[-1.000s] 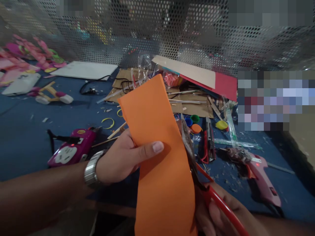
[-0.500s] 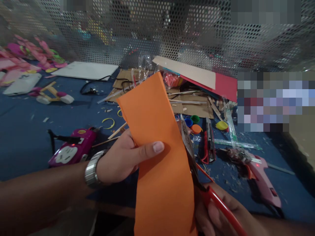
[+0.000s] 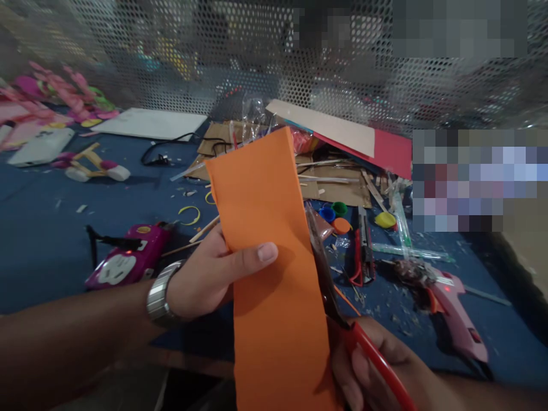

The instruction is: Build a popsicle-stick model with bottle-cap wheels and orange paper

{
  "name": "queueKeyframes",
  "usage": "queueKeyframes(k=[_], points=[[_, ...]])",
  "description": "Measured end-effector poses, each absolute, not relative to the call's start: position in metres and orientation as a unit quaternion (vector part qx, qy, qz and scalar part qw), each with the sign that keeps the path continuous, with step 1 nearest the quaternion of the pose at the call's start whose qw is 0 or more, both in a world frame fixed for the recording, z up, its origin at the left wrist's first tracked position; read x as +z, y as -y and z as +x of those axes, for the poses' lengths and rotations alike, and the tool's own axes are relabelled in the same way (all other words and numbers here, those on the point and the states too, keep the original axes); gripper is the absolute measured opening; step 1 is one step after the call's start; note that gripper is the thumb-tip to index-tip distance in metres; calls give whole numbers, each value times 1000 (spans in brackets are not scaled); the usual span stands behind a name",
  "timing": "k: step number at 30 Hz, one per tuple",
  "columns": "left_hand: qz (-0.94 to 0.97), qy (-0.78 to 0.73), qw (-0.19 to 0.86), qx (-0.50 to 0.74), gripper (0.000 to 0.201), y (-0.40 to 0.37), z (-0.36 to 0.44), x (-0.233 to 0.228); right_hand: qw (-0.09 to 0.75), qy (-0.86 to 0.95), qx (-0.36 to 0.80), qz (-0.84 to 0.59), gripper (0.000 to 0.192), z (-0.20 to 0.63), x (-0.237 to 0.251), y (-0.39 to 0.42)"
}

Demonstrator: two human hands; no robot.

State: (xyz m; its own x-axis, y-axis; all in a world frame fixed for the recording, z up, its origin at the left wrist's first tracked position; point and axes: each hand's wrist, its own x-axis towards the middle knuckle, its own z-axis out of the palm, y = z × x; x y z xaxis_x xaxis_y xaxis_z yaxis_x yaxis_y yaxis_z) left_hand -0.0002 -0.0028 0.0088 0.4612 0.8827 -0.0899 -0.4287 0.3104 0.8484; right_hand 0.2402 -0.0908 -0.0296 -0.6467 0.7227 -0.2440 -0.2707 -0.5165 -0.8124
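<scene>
My left hand (image 3: 209,274) pinches a tall orange foam sheet (image 3: 269,257) at its left edge, thumb across the front, holding it upright over the blue table (image 3: 51,240). A metal watch sits on that wrist. My right hand (image 3: 377,371) at the bottom right grips red-handled scissors (image 3: 342,308). Their dark blades run along the sheet's right edge, pointing up and away from me.
A pink glue gun (image 3: 454,314) lies right of the scissors, a red utility knife (image 3: 363,251) and coloured bottle caps (image 3: 338,214) behind them. A magenta power strip (image 3: 126,260) sits left. Cardboard, sticks and red card (image 3: 363,142) pile up before a perforated metal screen (image 3: 265,51).
The scissors and my right hand have moved slightly up and left along the sheet's right edge. The sheet has tilted a little more upright; my left hand keeps its hold.
</scene>
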Motion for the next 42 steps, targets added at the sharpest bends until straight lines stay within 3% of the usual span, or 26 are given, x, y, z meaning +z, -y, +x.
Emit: queueKeyframes(k=[3,14,42], points=[[398,-293,751,438,22,3,-1,9,347,371,806,-304,58,238,-27,95],[405,-277,760,426,22,3,-1,7,341,347,824,-290,51,237,-28,97],[404,-250,777,413,20,2,-2,6,336,382,803,-312,58,237,-30,97]])
